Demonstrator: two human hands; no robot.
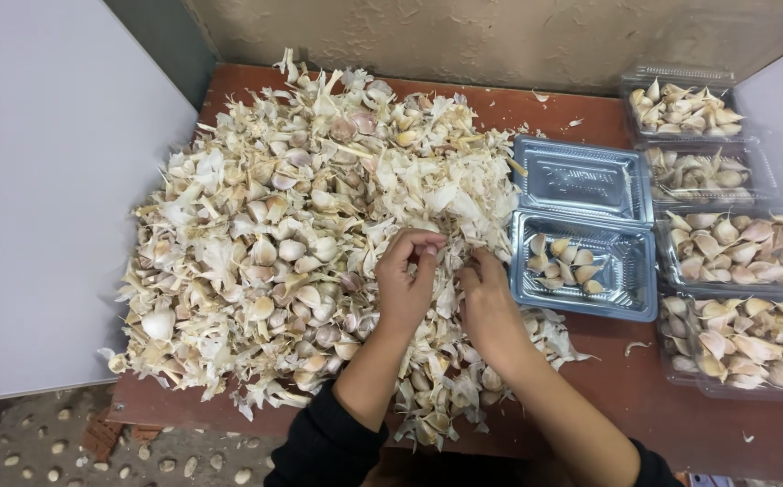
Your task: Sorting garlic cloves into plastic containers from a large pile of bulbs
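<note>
Reaching out from black sleeves (pixel 328 442) at the near edge of the view, both forearms stretch over a reddish-brown wooden table (pixel 644 397) toward a big heap of garlic (pixel 301 243). The left hand (pixel 407 280) rests on the near right part of the heap, its fingers curled in and the fingertips pinched together on something small among the skins; what it pinches is too small to tell. The right hand (pixel 486 302) lies just beside it, palm down, fingers bent and tucked into the loose papery skins, so I cannot tell whether it grips a clove or only touches the heap. The heap itself covers most of the table's left and middle, a mix of whole cloves, torn white skins and dry stems.

Just right of the hands sits an open clear plastic box (pixel 621 271) with a few cloves (pixel 565 266) in its near half; its hinged lid (pixel 576 180) lies flat behind it, touching the heap's edge. Farther right, along the table's edge, four more plastic boxes stand in a row, from the nearest (pixel 743 347) to the farthest (pixel 685 108), each full of cloves. A white panel (pixel 49 180) borders the table on the left, and a beige wall (pixel 500 36) rises behind it.
</note>
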